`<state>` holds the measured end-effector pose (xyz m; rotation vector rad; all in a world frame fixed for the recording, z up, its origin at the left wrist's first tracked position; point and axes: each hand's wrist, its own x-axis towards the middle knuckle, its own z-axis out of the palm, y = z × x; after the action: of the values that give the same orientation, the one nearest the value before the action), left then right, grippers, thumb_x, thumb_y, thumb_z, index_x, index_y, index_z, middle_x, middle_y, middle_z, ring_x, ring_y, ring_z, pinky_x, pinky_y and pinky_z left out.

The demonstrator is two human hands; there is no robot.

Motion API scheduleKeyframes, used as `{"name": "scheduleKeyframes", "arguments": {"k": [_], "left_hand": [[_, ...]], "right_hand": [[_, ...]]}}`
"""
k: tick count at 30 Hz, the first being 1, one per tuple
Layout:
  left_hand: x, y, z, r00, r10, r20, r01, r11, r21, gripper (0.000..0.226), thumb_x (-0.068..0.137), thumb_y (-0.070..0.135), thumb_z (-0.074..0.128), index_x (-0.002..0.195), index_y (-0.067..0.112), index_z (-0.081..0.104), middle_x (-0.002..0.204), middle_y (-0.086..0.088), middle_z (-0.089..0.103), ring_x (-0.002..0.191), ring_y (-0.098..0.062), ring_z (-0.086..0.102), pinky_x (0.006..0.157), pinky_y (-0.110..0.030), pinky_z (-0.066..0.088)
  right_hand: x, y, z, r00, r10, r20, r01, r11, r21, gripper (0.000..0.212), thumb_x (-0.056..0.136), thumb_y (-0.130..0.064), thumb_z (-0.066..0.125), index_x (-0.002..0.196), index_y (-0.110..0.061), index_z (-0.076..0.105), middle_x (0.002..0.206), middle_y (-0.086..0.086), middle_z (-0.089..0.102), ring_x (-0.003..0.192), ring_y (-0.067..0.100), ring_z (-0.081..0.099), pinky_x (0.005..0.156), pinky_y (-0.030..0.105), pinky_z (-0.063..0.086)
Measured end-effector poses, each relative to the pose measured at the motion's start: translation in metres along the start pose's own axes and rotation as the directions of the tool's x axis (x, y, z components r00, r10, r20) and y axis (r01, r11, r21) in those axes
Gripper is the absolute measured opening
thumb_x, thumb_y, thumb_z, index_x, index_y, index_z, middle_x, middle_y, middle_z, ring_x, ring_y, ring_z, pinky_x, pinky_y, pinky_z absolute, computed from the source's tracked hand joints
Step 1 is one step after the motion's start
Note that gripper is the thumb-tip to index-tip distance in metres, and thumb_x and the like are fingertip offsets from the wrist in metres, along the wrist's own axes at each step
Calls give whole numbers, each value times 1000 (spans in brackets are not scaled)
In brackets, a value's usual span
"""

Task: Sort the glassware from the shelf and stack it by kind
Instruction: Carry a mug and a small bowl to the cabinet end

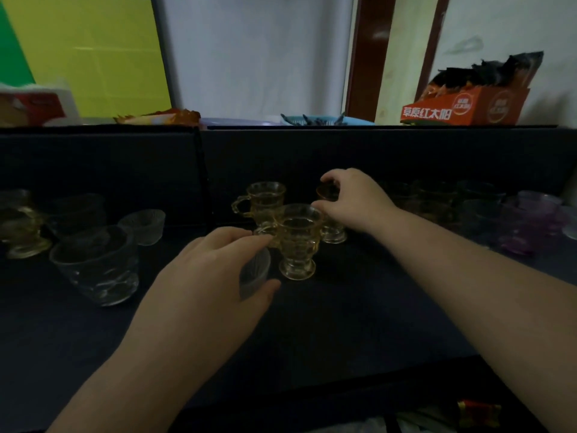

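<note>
Three amber footed cups with handles stand mid-shelf: the nearest amber cup (298, 242), one behind it to the left (265, 198), and a third (332, 232) to the right. My right hand (349, 198) grips the rim of that third cup from above. My left hand (212, 276) curls round a small clear ribbed glass (254, 273) just left of the nearest cup's foot. A large clear tumbler (96, 267) and a small clear ribbed bowl (143, 225) sit to the left.
More amber and clear glassware (22, 226) crowds the far left. Dark, blue and purple glasses (524, 220) fill the right end. The dark shelf back wall (312, 154) rises behind. An orange carton (465, 107) and a blue basket (312, 120) rest on top.
</note>
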<state>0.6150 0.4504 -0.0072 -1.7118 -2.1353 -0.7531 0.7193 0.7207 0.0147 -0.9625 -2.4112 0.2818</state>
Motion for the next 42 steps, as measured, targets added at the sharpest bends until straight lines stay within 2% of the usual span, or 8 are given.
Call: {"name": "scheduleKeyframes", "arguments": {"k": [6, 12, 15, 18, 22, 28, 35, 42], "left_hand": [[12, -5, 3, 999, -22, 44, 22, 1000, 5, 62, 76, 62, 54, 135, 47, 43, 133, 27, 41, 116, 0, 42, 90, -26, 44], [17, 18, -3, 999, -33, 27, 32, 999, 39, 60, 76, 61, 54, 134, 48, 44, 130, 28, 43, 112, 2, 44, 87, -22, 43], [16, 42, -1, 999, -52, 8, 51, 997, 54, 60, 76, 62, 53, 134, 47, 46, 128, 29, 44, 110, 1, 46, 86, -24, 44], [15, 76, 4, 997, -74, -3, 74, 995, 61, 60, 75, 61, 56, 132, 45, 49, 126, 28, 46, 108, -1, 48, 86, -28, 47], [19, 134, 19, 996, -83, -29, 85, 994, 69, 60, 73, 62, 56, 131, 44, 52, 127, 25, 49, 111, -4, 50, 88, -31, 48], [38, 236, 64, 1000, -10, 4, 10, 999, 30, 61, 75, 63, 56, 132, 45, 49, 126, 27, 46, 109, -1, 48, 88, -28, 46], [68, 356, 131, 990, 115, 86, -110, 992, -61, 59, 76, 61, 62, 132, 49, 47, 120, 33, 41, 109, 3, 44, 88, -22, 40], [116, 452, 180, 955, 261, 138, -237, 957, -166, 58, 79, 56, 62, 134, 45, 47, 129, 28, 43, 115, 3, 42, 93, -22, 39]], "right_hand": [[26, -3, 18, 999, -25, 25, 24, 999, 46, 64, 79, -49, 76, 135, -26, 55, 127, -1, 55, 114, 17, 56, 90, 32, 47], [12, -5, -1, 991, -97, 94, 99, 995, -16, 78, 80, -53, 74, 146, -27, 42, 142, 4, 45, 124, 22, 50, 99, 42, 48], [-11, 0, -26, 982, -185, 33, 187, 980, -71, 73, 83, -47, 72, 146, -29, 41, 142, 2, 45, 126, 21, 48, 98, 39, 48], [-47, 15, -58, 963, -265, -42, 263, 964, -47, 67, 86, -45, 69, 145, -29, 43, 140, -2, 47, 125, 15, 47, 95, 29, 42], [-114, 56, -104, 948, -303, -93, 306, 952, 21, 57, 86, -46, 67, 138, -32, 50, 124, -11, 52, 110, 5, 50, 88, 24, 42], [-196, 168, -162, 970, -223, -98, 222, 975, -19, 53, 83, -52, 62, 132, -35, 55, 122, -17, 54, 112, 3, 52, 93, 25, 45], [-263, 304, -224, 993, -17, -119, 9, 997, -71, 53, 82, -56, 59, 131, -35, 56, 123, -16, 54, 114, 7, 52, 92, 31, 46], [-311, 394, -272, 967, 175, -184, -195, 976, -94, 57, 80, -59, 53, 131, -34, 57, 123, -18, 55, 114, 7, 53, 91, 30, 47]]}}
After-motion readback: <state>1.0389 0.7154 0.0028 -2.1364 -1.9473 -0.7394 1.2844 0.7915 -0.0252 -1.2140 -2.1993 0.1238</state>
